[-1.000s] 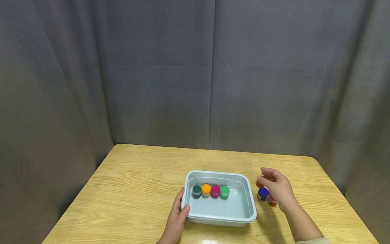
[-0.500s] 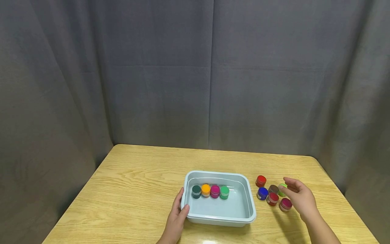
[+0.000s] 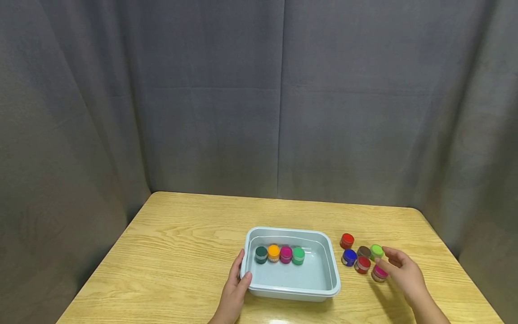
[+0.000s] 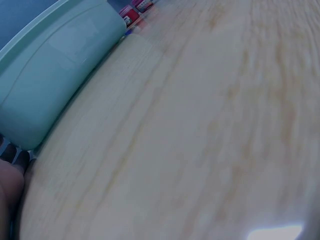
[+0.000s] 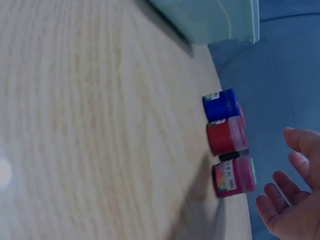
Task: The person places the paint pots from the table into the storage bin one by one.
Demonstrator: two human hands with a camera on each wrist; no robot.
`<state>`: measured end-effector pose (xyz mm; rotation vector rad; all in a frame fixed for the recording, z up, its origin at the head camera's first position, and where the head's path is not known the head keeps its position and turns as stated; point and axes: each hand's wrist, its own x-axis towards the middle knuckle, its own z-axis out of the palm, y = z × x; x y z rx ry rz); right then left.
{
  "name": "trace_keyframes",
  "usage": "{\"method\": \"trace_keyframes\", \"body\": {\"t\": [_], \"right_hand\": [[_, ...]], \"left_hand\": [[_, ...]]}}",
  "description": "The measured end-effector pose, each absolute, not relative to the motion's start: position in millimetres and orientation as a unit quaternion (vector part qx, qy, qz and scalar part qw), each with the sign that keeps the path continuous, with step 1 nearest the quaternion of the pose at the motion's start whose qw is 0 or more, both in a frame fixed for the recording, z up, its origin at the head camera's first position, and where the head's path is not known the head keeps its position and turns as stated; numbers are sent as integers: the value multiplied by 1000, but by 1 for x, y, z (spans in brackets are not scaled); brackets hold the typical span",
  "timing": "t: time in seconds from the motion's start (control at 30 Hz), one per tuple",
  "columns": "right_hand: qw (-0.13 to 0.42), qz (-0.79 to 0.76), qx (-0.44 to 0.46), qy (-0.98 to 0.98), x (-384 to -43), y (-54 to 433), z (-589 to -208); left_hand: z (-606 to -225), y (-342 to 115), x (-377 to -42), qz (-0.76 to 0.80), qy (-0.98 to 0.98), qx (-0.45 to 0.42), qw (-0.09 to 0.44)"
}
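Note:
My left hand (image 3: 234,288) holds a pale blue plastic tub (image 3: 291,289) at its left end, thumb over the rim and fingers along the outer wall. Inside the tub stand a dark green paint jar (image 3: 261,254), an orange one (image 3: 274,253), a magenta one (image 3: 286,254) and a green one (image 3: 298,255), in a row. Over the jars on the right, my right hand (image 3: 404,272) hovers with fingers spread and loosely bent, holding nothing. Nearest to it are a lime green jar (image 3: 377,252) and a magenta-lidded jar (image 5: 234,176); the thumb overlaps the latter in the head view.
Beside the tub's right end, a red jar (image 3: 346,240), a blue jar (image 3: 349,257), a brown jar (image 3: 363,252) and a darker red jar (image 3: 362,264) cluster on the wooden table (image 3: 170,261). Grey curtains (image 3: 210,135) enclose the back and sides.
My right hand has moved right from above the red and blue jars, uncovering them, then lowered slightly near the lime green and magenta jars. The left hand and tub have stayed put.

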<state>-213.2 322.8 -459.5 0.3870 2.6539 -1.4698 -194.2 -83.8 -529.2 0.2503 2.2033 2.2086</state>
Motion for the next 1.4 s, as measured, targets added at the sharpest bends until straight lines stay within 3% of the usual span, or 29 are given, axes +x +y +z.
{"method": "trace_keyframes", "body": {"t": [0.63, 1.4], "right_hand": [[50, -443, 129, 886, -212, 336, -494], [47, -437, 134, 888, -211, 337, -498]], "left_hand": [[-531, -83, -194, 705, 707, 63, 7], [-528, -83, -193, 697, 713, 73, -3]]}}
